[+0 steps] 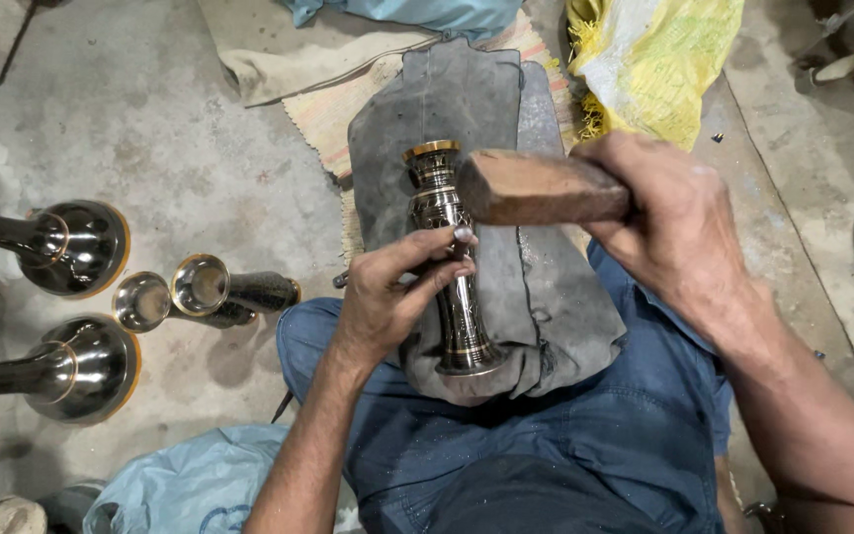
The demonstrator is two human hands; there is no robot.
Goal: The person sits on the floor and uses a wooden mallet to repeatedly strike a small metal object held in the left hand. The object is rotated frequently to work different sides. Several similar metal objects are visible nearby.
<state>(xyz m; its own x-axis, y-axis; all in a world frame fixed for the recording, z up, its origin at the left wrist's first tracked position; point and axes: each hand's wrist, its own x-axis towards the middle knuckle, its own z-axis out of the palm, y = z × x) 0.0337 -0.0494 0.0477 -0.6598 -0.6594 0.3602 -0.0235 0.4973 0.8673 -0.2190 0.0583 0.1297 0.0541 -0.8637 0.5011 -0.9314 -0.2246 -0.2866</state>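
On the grey pad [546, 297] across the person's lap lies a dark engraved vase [450, 267], neck pointing away from the body, brass rim at the far end, flared foot at the near end. Left hand [387, 292] sits just left of the vase, fingers curled, thumb and fingertips pinched against the vase's mid-section; something small seems to be pinched there, too small to tell what. Right hand [669, 222] is right of the vase, fist fully closed around a wooden mallet [536, 186]. Mallet head hovers over the vase's upper body, just right of the neck; contact or gap, can't tell. Pad rests on blue trousers [585, 435], with a striped mat [333, 104] under its far end. Well left of the vase, on the concrete floor [150, 109]: two large vases [66, 242] [71, 368] lying on their sides, and between them and the pad two small cups [224, 289] [145, 302] lying touching. Beyond the pad to the right: yellow sack [664, 59]. Near-left of the pad: pale blue bag [200, 485].
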